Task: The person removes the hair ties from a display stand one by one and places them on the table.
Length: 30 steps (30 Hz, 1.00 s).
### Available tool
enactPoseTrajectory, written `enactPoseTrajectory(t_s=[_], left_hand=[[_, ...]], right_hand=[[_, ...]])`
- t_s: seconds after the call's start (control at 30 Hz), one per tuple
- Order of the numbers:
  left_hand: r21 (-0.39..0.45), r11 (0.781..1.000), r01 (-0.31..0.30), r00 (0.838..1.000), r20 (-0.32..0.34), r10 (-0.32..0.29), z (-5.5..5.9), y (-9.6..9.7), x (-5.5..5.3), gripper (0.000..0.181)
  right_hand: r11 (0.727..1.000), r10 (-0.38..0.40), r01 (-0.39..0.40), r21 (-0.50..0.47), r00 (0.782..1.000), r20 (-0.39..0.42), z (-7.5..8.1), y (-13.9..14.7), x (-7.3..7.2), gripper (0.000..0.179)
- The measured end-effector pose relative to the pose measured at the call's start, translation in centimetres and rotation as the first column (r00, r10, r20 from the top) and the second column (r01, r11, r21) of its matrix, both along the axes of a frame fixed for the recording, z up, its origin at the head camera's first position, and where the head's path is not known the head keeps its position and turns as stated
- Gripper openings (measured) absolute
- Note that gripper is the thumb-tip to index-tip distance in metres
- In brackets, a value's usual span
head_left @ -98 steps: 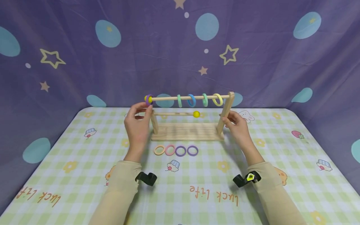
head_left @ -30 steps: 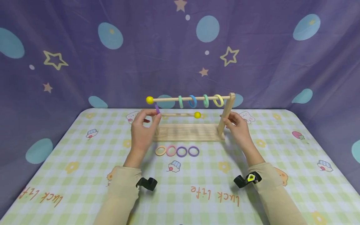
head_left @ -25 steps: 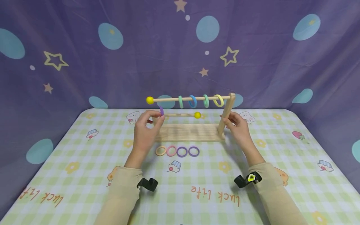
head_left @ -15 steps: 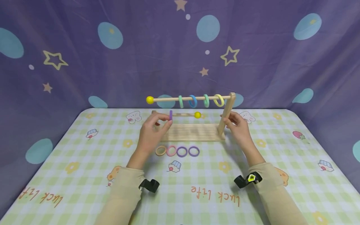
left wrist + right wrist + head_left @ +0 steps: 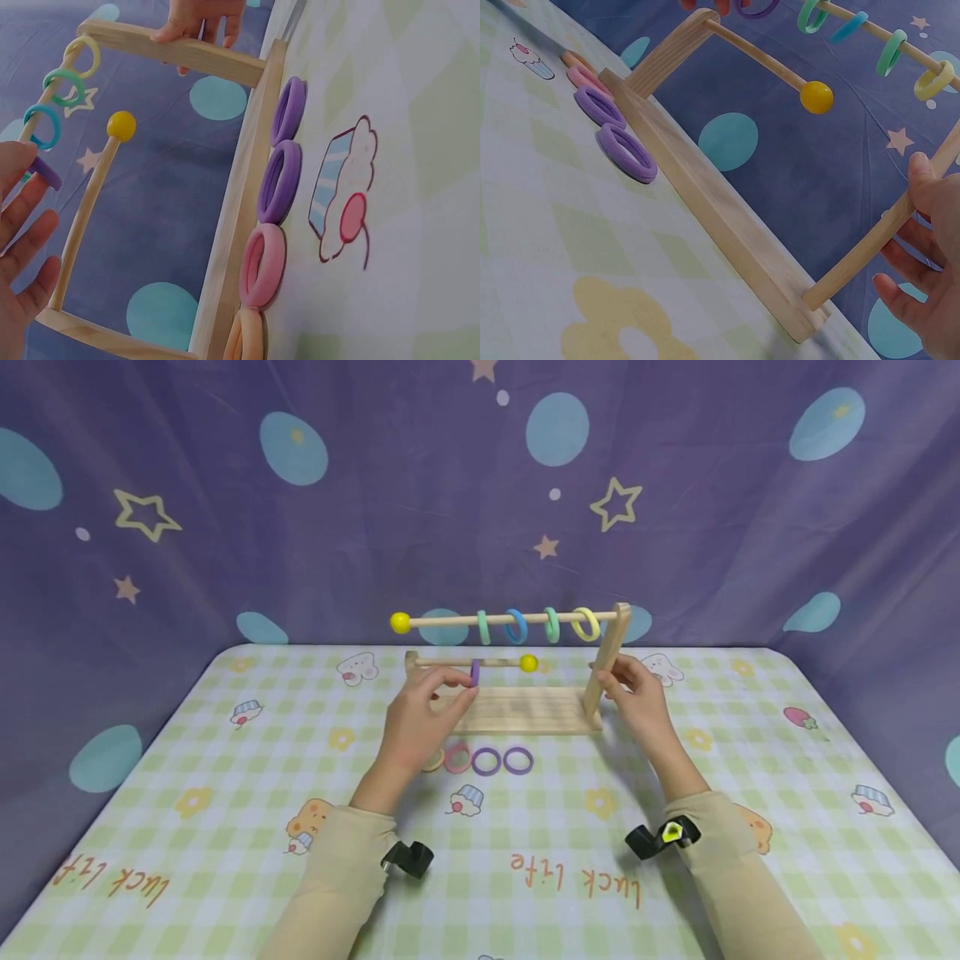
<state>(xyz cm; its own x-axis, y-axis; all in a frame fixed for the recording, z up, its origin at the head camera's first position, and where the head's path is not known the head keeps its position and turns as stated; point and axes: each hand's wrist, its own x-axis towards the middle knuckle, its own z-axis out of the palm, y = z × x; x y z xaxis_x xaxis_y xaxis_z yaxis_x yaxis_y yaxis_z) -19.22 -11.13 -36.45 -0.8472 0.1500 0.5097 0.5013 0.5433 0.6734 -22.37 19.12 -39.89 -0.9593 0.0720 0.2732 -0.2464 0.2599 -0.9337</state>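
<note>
Four loose rings (image 5: 472,762) lie on the bench (image 5: 750,752) along the rack's (image 5: 525,710) front edge, where a low left wrist could scatter them; beyond, short of the bench's far edge, the left hand's (image 5: 420,718) grip pinches a purple ring (image 5: 475,673) in front of the lower rod (image 5: 498,663); it might slip or snag on the yellow ball (image 5: 528,663); the right hand's (image 5: 637,697) grip holds the right post (image 5: 609,656), where a push could tip everything; the upper rod (image 5: 442,622), four rings hung on it, crowds the space above.

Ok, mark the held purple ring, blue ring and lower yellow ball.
Held purple ring (image 5: 475,673): head view, outer side.
Blue ring (image 5: 849,27): right wrist view, rim.
Lower yellow ball (image 5: 121,127): left wrist view, centre.
</note>
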Motion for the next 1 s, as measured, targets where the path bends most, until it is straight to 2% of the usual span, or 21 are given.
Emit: enactPoseTrajectory(t_s=[0.1,0.2,0.4,0.67,0.83,1.0], left_hand=[[-0.019,1.000,0.022,1.000,0.015,-0.022,0.0,0.2,0.1,0.012],[-0.053,0.996,0.072,0.997,0.032,-0.071,0.0,0.4,0.1,0.011],[-0.143,0.974,0.177,0.984,0.045,-0.173,-0.1,0.7,0.2,0.010],[-0.213,0.948,0.237,0.962,0.187,-0.199,-0.3,1.1,0.6,0.006],[-0.237,0.927,0.290,0.947,0.208,-0.243,-0.6,1.4,0.6,0.007],[-0.250,0.914,0.320,0.934,0.245,-0.260,-0.9,1.6,0.7,0.008]], right_hand=[[1.000,0.005,-0.005,0.000,1.000,0.003,-0.1,0.0,-0.1,0.037],[1.000,0.010,-0.010,0.001,1.000,0.005,-0.1,0.1,-0.1,0.036],[1.000,0.011,-0.011,0.008,1.000,0.005,-0.1,0.1,0.0,0.035],[1.000,0.013,-0.013,0.004,1.000,0.001,-0.1,0.1,0.0,0.037],[1.000,0.009,-0.009,0.010,1.000,0.010,-0.1,0.1,0.0,0.039],[1.000,0.009,-0.009,0.008,1.000,0.010,-0.1,0.1,0.0,0.038]])
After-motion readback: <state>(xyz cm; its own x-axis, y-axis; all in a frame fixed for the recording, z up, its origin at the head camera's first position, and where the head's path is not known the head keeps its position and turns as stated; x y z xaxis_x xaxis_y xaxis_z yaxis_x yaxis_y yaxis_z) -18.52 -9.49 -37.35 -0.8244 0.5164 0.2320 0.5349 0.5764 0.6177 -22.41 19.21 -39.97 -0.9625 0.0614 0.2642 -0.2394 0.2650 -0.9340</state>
